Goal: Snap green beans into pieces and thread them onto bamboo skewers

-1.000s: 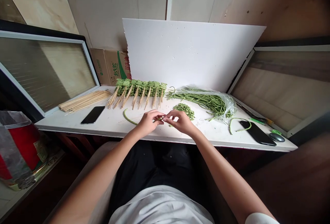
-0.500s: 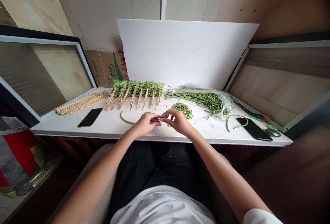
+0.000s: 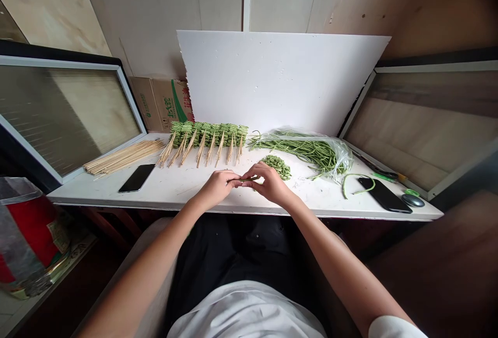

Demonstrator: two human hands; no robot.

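My left hand (image 3: 218,185) and my right hand (image 3: 268,183) meet above the front of the white table, fingertips close together. Both are closed in a pinch on a green long bean (image 3: 249,178), of which a short stretch shows between and beyond the fingers. The rest of that bean is mostly hidden by my left hand and forearm. Just behind my right hand lies a pile of short cut bean pieces (image 3: 277,165). Farther back, rows of bean pieces on skewers (image 3: 208,136) are stacked, their bare stick ends pointing toward me.
Loose bamboo skewers (image 3: 122,157) and a phone (image 3: 137,178) lie at left. Whole long beans (image 3: 307,148) spill from a clear plastic bag (image 3: 342,156) at right. Beyond are a single bean (image 3: 345,185), another phone (image 3: 385,195) and a dark rounded object (image 3: 413,201). A white board (image 3: 284,78) stands behind.
The long bean's curved end, which stuck out left of my left hand over the table, no longer shows there. More bean shows between my fingertips. My left hand has turned slightly.
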